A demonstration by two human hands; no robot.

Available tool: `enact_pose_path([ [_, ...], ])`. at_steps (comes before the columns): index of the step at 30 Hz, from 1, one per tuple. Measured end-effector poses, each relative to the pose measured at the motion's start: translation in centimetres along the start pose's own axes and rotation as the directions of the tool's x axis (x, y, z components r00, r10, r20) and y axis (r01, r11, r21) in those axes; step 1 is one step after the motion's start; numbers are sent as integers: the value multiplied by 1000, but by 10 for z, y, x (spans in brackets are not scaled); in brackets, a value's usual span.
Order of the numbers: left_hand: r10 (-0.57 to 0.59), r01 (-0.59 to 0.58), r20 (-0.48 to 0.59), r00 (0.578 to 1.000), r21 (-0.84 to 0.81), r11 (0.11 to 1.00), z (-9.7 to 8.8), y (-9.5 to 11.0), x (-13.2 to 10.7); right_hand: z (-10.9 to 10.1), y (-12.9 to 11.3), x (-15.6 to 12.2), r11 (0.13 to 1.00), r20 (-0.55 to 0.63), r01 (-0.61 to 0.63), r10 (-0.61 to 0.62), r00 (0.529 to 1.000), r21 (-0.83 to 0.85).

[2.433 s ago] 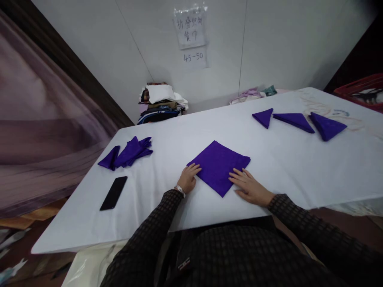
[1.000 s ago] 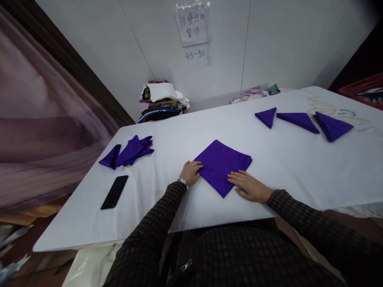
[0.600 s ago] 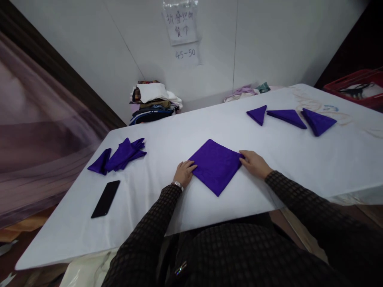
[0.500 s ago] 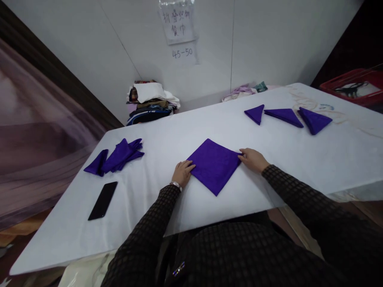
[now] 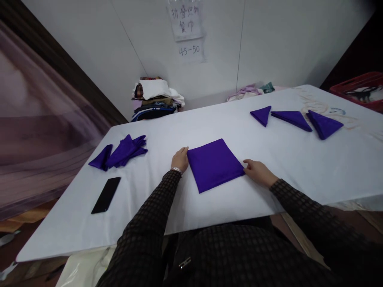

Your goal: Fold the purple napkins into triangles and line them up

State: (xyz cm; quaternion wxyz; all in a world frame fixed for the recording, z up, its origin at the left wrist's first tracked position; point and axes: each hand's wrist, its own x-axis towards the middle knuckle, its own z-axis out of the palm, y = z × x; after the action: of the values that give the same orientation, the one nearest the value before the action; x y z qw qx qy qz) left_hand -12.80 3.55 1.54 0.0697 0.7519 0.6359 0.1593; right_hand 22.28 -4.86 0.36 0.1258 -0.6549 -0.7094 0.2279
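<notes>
A purple cloth napkin point(image 5: 216, 165), folded into a flat square, lies on the white-covered table point(image 5: 143, 207) in front of me. At its upper left corner, my left hand point(image 5: 180, 159) has the edge between its fingers; a metal bracelet circles that wrist. My right hand point(image 5: 259, 173) pinches the napkin's right corner, with thumb and fingertips close together and the index finger slightly raised. Both hands rest low, near the tabletop.
Left of me lie crumpled purple napkins point(image 5: 124, 152) and a black phone point(image 5: 106, 195). Three folded purple napkins, one a small triangle point(image 5: 262, 116), sit at the back right. Piled clothes point(image 5: 157, 99) stand by the wall; a red basket point(image 5: 344, 89) is at far right.
The napkin has turned from a diamond to a squarer position. My left hand has moved up to its upper left corner, and my right hand slightly down and right. The view has shifted slightly.
</notes>
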Motion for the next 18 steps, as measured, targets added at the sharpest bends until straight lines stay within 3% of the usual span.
enact_pose_path([
  [5, -135, 134, 2, 991, -126, 983, 1, 20, -49, 1, -7, -12, 993, -39, 62, -66, 997, -100],
  [11, -106, 113, 76, 991, -94, 989, 13, 54, -111, 8, -6, -13, 992, -33, 77, -81, 996, -105],
  [15, -173, 190, 132, 976, -130, 973, 20, 60, -117, 12, -6, -19, 994, -16, 60, -62, 998, -86],
  [18, -146, 166, 110, 983, -197, 966, 19, 44, -104, 15, -9, -26, 996, -11, 66, -66, 998, -58],
])
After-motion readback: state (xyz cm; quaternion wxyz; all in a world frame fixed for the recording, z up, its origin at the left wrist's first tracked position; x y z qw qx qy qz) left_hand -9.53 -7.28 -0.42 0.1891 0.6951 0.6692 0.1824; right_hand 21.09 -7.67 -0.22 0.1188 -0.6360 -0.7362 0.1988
